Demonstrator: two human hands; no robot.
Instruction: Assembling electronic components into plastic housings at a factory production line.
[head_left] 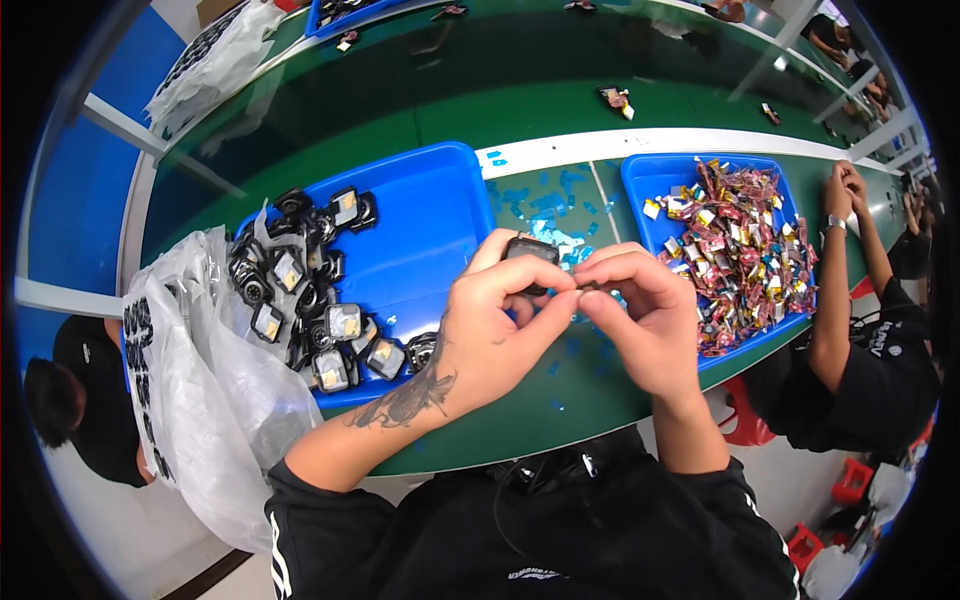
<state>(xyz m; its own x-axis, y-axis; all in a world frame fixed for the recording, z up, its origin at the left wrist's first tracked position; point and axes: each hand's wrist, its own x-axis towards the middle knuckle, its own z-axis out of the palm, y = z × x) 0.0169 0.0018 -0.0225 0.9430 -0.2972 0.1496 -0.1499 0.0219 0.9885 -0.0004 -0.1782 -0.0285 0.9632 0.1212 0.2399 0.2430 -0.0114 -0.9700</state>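
My left hand (495,320) grips a small black housing (532,250) with a squarish, shiny face, above the gap between two blue trays. Its thumb and index fingertips meet those of my right hand (645,315). The right fingers are pinched at the housing's near right corner, and whatever lies between them is too small and covered to make out. Under and beyond both hands, bits of blue film (560,225) are scattered on the green table.
The left blue tray (420,220) holds similar black housings (290,270); plastic sheeting (200,370) drapes over its left side. The right blue tray (640,190) is heaped with small reddish circuit pieces (735,250). Parts lie on the green belt (470,90). A co-worker's hands (845,190) are at right.
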